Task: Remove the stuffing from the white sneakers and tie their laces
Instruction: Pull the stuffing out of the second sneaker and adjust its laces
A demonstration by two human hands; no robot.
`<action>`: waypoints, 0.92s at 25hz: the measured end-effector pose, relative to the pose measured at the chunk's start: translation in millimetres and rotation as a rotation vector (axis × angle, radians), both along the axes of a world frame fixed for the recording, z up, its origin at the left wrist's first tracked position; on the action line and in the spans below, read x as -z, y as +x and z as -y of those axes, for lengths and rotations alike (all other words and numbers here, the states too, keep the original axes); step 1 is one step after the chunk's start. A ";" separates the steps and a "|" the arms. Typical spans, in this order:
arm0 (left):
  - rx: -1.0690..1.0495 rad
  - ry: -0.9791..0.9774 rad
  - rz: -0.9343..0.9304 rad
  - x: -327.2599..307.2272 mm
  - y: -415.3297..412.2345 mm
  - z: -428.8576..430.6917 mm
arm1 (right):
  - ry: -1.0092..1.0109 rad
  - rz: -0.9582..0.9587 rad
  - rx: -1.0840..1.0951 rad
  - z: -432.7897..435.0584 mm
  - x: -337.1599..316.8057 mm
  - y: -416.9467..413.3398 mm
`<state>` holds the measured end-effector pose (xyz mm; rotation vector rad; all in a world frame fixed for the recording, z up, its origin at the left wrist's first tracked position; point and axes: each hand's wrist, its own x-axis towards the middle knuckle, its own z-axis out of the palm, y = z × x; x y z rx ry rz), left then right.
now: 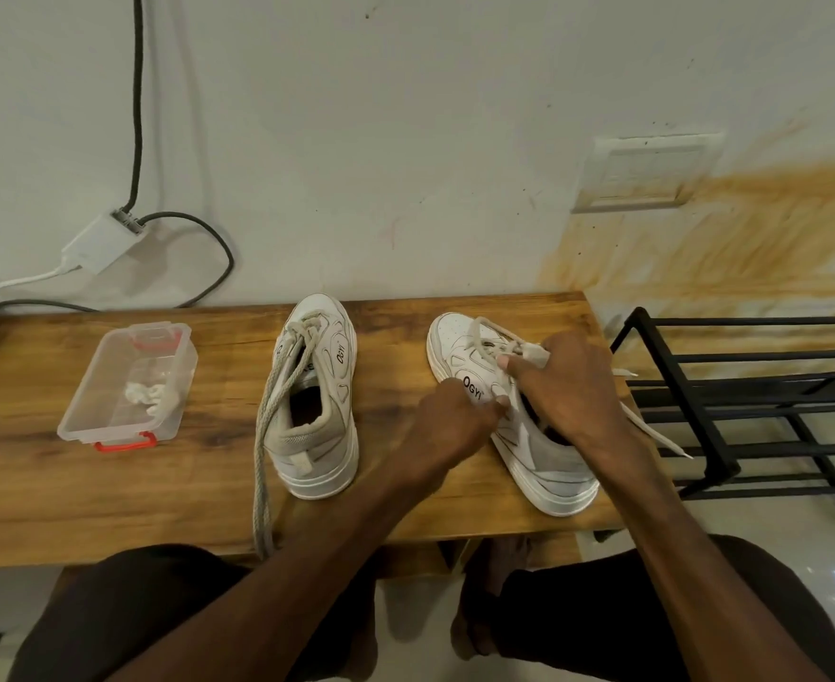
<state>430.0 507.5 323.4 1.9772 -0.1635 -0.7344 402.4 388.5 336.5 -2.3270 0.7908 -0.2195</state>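
Observation:
Two white sneakers stand on a wooden table (159, 484), toes toward the wall. The left sneaker (314, 401) has loose grey laces (264, 455) trailing over the table's front edge. Both hands work on the right sneaker (519, 435). My left hand (447, 423) pinches a lace at the shoe's side near the printed logo. Over the tongue, my right hand (565, 386) grips a lace looped around its fingers. Other lace ends (652, 430) hang off the table's right side. White stuffing (149, 393) lies inside a clear plastic box (85, 411) at the left.
A black metal shoe rack (750, 411) stands right of the table. Cables and a white adapter (100, 241) hang on the wall at the back left. My knees sit under the table's front edge.

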 end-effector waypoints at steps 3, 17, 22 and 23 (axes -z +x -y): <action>0.034 -0.034 -0.106 -2.8 9.3 -4.2 | -0.093 -0.069 -0.029 -13.8 -0.3 -3.9; 0.277 0.448 0.586 -11.1 9.2 -22.2 | 0.558 0.161 -0.057 -11.2 7.2 -9.3; 0.483 0.373 0.554 -8.4 16.8 -11.6 | 0.102 0.394 0.110 17.2 -9.6 30.5; 0.515 0.372 0.550 -5.1 17.6 -9.6 | 0.090 0.352 0.045 19.0 -8.9 48.9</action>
